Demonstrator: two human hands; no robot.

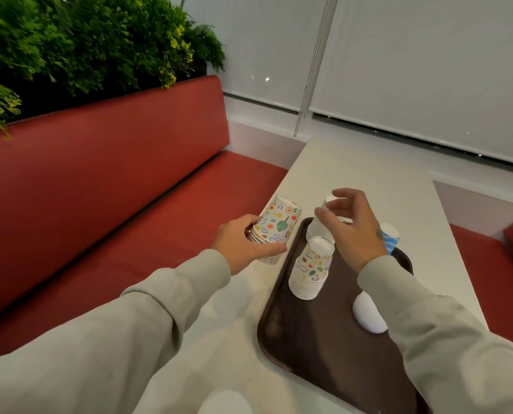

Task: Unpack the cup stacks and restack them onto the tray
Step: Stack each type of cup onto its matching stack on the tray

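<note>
Head view: a white table [353, 174] is flanked by a red bench [114, 180], plants [84, 40] and window blinds [428, 70]. A patterned cup stack [274, 230] is gripped, tilted, by the left hand [243, 243] beside the brown tray [333, 324]. The right hand [347, 228] is spread above cup stacks [310, 268] standing inverted on the tray.

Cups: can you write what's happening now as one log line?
left hand: holds patterned cup stack off tray | right hand: open above white cup stack | tray: patterned stack upside down

Two hands [243, 239], one brown tray [324, 330], five cup stacks [309, 267], one white table [365, 174]
</note>
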